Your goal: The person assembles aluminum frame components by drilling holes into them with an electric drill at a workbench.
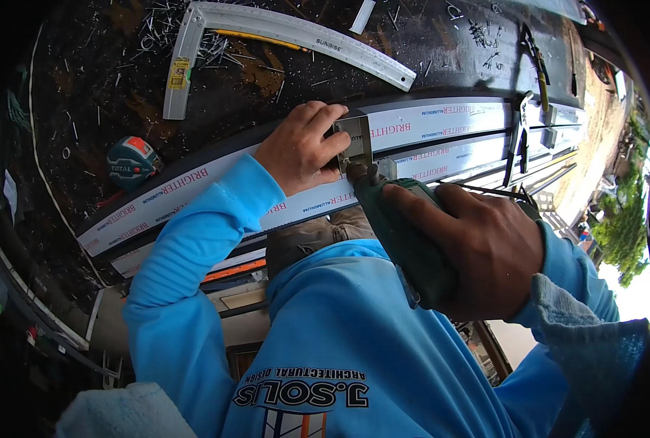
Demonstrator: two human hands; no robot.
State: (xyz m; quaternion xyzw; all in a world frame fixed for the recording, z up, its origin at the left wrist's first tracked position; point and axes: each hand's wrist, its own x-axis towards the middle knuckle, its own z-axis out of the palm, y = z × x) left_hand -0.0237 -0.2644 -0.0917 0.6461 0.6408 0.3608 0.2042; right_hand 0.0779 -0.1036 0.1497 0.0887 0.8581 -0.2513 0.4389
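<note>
A worker's left hand point(303, 146) is pinching a metal bracket point(354, 137) against the aluminium profile point(449, 120) on the counter point(106, 80) as the right hand point(485, 244), clamped on a green drill point(405, 241), is apparently fastening it, next needing steady pressure.

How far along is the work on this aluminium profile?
Done: the metal bracket sits on the aluminium profile. In hand: the left hand holds it; the right hand points the green drill at it. Left: probably the fastening; I see no screw.

We see a dark, worn tabletop point(70, 87) strewn with metal shavings point(153, 29). Bright daylight falls at our right, over green trees point(623, 226).
</note>
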